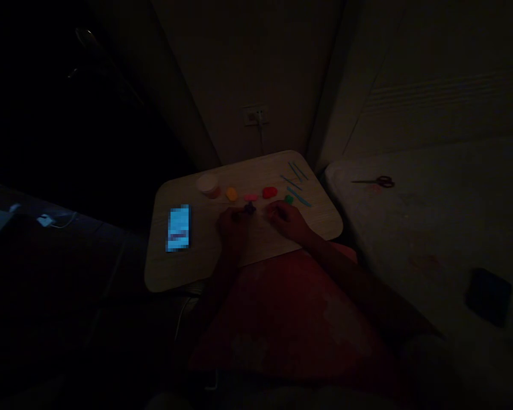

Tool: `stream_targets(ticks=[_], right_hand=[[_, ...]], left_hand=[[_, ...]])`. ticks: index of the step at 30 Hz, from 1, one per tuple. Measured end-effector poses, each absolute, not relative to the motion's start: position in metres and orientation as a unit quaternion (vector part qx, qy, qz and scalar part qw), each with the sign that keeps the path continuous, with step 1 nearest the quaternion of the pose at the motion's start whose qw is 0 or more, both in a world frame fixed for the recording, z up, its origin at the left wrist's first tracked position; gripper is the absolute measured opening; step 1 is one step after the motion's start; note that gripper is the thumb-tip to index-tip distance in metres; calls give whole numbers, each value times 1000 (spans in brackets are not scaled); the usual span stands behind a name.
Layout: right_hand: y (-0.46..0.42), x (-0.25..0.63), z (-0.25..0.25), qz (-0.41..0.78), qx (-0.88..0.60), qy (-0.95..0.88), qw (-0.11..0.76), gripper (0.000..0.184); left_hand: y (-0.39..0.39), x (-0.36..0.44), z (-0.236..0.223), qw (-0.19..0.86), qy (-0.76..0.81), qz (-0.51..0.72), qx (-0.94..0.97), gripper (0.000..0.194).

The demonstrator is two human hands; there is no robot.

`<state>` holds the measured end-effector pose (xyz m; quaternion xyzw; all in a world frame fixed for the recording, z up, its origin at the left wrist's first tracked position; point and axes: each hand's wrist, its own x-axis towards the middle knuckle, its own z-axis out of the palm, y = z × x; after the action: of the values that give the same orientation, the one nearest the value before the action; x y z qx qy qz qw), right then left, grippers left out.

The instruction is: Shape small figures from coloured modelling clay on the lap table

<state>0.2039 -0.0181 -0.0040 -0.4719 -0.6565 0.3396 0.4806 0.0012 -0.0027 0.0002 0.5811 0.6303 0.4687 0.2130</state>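
In dim light, my left hand (pixel 233 223) is closed, with its fingertips at a small dark purple clay piece (pixel 250 208) that has a lobed outline. My right hand (pixel 287 220) is also closed, thumb and fingers pinched together. A faint reddish spot shows at its fingertips, too dark to name. Just beyond the hands, lumps of modelling clay lie in a loose row: a yellow lump (pixel 231 194), a pink strip (pixel 251 197), a red lump (pixel 269 192) and a green lump (pixel 289 199) close to my right hand.
Several blue-green modelling tools (pixel 299 197) lie at the right of the small table (pixel 205 256). A pale tub (pixel 207 184) stands at the back left, a lit phone (pixel 178 228) nearer. Scissors (pixel 385 181) rest on the pale surface at right. A wall socket (pixel 255 115) holds a plug.
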Motion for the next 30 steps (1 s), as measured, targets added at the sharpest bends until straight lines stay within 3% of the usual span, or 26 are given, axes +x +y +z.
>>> stream_targets(ticks=[16, 22, 27, 30], right_hand=[[-19, 205, -1, 333, -464, -675, 466, 19], [-16, 205, -7, 350, -455, -648, 500, 60], [-19, 207, -2, 347, -456, -675, 464, 37], [-20, 207, 0, 347, -466, -669, 463, 35]], left_hand=[[-3, 2, 4, 246, 595, 460, 611, 12], [-8, 5, 10, 277, 517, 436, 683, 15], [-10, 6, 11, 295, 484, 438, 698, 14], [-11, 6, 11, 299, 478, 438, 700, 19]])
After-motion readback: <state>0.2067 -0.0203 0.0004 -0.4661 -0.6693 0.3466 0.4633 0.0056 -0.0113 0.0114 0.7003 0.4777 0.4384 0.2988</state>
